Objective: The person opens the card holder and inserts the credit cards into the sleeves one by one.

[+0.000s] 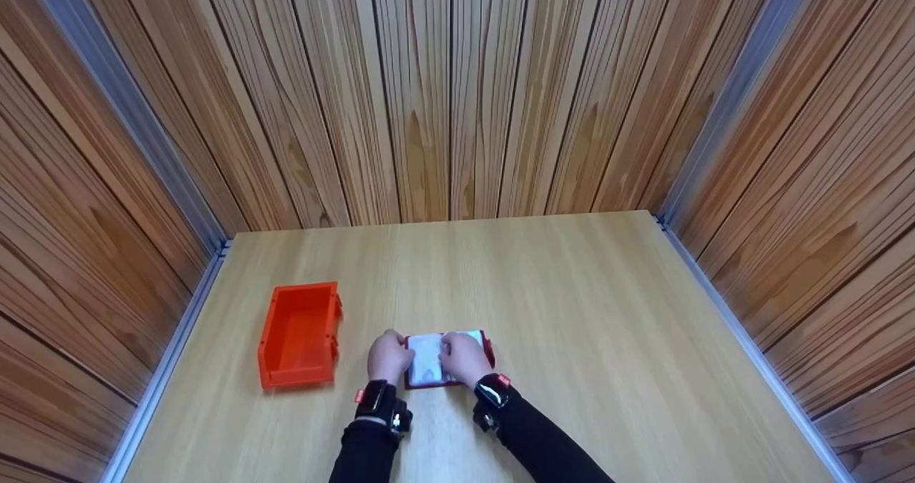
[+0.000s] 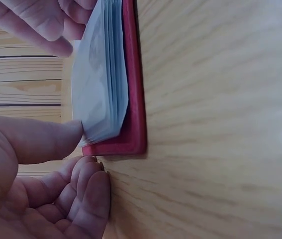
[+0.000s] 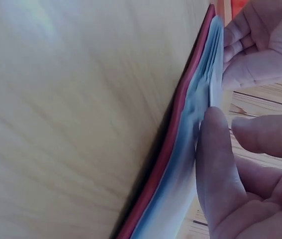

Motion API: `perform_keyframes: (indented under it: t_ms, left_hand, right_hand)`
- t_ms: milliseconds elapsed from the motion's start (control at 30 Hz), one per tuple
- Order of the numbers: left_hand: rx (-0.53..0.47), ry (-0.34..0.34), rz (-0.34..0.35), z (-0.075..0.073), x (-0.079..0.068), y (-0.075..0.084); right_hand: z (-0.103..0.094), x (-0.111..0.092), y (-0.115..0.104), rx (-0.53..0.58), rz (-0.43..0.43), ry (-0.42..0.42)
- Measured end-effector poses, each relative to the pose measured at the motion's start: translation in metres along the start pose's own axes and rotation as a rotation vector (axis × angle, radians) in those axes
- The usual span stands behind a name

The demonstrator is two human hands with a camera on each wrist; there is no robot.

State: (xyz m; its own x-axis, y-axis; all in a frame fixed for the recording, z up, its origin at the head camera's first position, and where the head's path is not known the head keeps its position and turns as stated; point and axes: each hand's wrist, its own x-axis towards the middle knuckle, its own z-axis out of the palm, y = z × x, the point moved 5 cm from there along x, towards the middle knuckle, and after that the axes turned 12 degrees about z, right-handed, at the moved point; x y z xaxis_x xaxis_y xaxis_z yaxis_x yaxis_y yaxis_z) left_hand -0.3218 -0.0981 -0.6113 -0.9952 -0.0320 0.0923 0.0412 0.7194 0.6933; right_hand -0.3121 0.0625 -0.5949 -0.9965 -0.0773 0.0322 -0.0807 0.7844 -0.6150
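Observation:
A card holder [image 1: 427, 360] with a red cover and a stack of clear sleeves lies spread on the table in the head view. My left hand [image 1: 389, 358] grips its left edge. In the left wrist view, the left thumb presses the sleeves [image 2: 93, 94] while curled fingers sit against the red cover [image 2: 136, 119]. Over the right part is my right hand [image 1: 466, 358]. The right wrist view shows one straight digit of the right hand [image 3: 260, 184] touching the sleeves, with a gap between it and the digit beside it. What the sleeves contain is unclear.
An orange open-fronted bin [image 1: 299, 336] stands on the wooden table [image 1: 572, 311], left of the hands. Wood-plank walls [image 1: 450, 97] with metal corner posts enclose the back and both sides. Wrist cameras [image 1: 492, 391] are strapped over black sleeves.

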Motion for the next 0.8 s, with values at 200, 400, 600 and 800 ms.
perform_keyframes:
  t_ms: [200, 400, 600, 800]
  left_hand:
    - [-0.009, -0.02, -0.021, 0.0, 0.0, 0.001]
    - [-0.002, -0.016, -0.022, -0.001, -0.001, 0.001]
    - [0.009, 0.021, 0.011, -0.002, -0.002, 0.003]
    - [0.011, -0.004, -0.02, -0.001, -0.001, 0.003]
  right_hand:
    - [-0.018, 0.008, 0.008, 0.01, 0.008, 0.108]
    - [-0.035, 0.015, 0.024, 0.012, 0.068, 0.137]
    - [-0.041, 0.013, 0.037, -0.037, 0.074, 0.168]
    - [-0.04, 0.009, 0.048, -0.075, 0.112, 0.145]
